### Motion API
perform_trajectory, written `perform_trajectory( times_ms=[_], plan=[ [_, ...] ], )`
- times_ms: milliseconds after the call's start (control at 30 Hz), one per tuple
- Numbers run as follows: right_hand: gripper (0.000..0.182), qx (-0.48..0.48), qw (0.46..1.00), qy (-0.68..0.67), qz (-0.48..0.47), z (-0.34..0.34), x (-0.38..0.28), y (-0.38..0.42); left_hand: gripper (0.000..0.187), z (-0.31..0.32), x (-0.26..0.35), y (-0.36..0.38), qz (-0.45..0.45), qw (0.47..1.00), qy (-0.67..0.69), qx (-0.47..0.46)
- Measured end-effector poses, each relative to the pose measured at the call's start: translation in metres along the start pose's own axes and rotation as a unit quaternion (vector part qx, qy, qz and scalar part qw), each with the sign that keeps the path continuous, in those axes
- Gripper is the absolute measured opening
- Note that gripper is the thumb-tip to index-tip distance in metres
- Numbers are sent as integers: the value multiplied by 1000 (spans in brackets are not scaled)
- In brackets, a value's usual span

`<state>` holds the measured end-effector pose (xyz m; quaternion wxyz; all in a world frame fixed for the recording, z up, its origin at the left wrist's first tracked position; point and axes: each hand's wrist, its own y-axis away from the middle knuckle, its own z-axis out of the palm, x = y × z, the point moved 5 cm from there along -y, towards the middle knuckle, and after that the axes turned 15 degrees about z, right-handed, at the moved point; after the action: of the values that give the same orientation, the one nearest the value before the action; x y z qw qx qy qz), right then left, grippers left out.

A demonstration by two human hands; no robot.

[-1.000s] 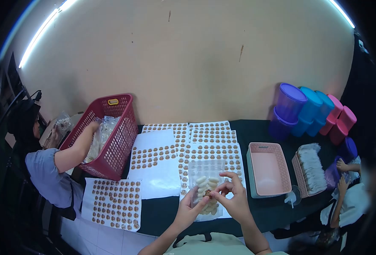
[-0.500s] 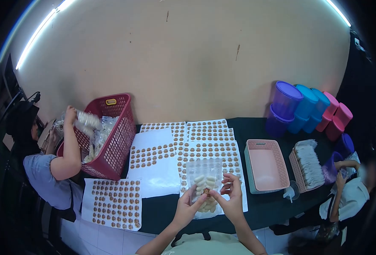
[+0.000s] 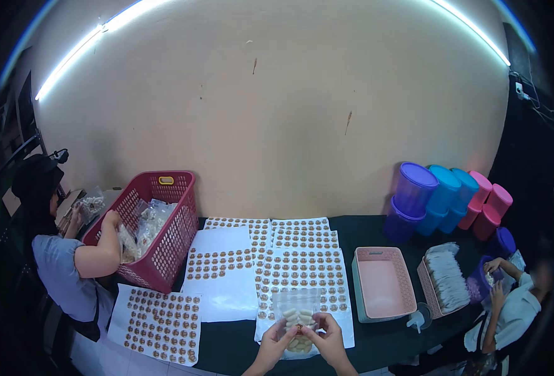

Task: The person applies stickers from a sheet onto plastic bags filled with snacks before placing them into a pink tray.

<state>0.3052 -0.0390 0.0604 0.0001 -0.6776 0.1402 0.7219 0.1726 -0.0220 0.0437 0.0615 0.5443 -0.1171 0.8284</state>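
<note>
A clear zip pouch (image 3: 297,301) filled with pale, finger-shaped pieces is upright in front of me, over the sheets of stickers. My left hand (image 3: 274,348) grips its left side, fingers behind and thumb on the front. My right hand (image 3: 329,344) holds the opposite side the same way. Both thumbs press near a small round brown sticker (image 3: 299,329) on the pouch's front, partly covered by the thumb tips. Just behind the pouch lies a white sheet of round stickers (image 3: 304,266).
A maroon basket (image 3: 192,194) of filled bags stands left, with a co-worker's hand (image 3: 111,218) in it. To the right are a pink tray (image 3: 386,285), a basket of packets (image 3: 445,276), lidded tubs (image 3: 418,188) and another person (image 3: 518,307). Another sticker sheet (image 3: 158,323) overhangs the front edge.
My view has tilted up, so the table appears lower. My right fingers, raised and spread before, have closed round the pouch's side. The left co-worker's hand has lowered into the basket.
</note>
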Motion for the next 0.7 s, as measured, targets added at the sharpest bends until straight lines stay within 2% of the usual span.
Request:
perform_trajectory(
  times_ms=[200,300,433,467,567,633,700],
  plan=[
    [31,-2,996,-82,25,18,15,-4,36,-11,5,-7,4,1000,8,13],
    [27,21,997,-76,1,27,16,-12,37,-23,5,-10,-2,1000,26,4],
    [24,38,990,-132,21,43,19,-23,43,-45,4,-21,0,1000,14,-7],
    [23,38,993,-107,20,47,21,-27,44,-53,4,-22,2,1000,3,-12],
    [20,15,999,-30,5,69,24,-40,43,-68,13,-26,12,999,23,20],
    [21,-19,998,-54,3,88,18,-44,36,-83,18,-33,-8,999,-38,24],
    [25,-60,992,-109,-8,106,16,-48,31,-99,28,-39,28,995,-85,40]
  ],
)
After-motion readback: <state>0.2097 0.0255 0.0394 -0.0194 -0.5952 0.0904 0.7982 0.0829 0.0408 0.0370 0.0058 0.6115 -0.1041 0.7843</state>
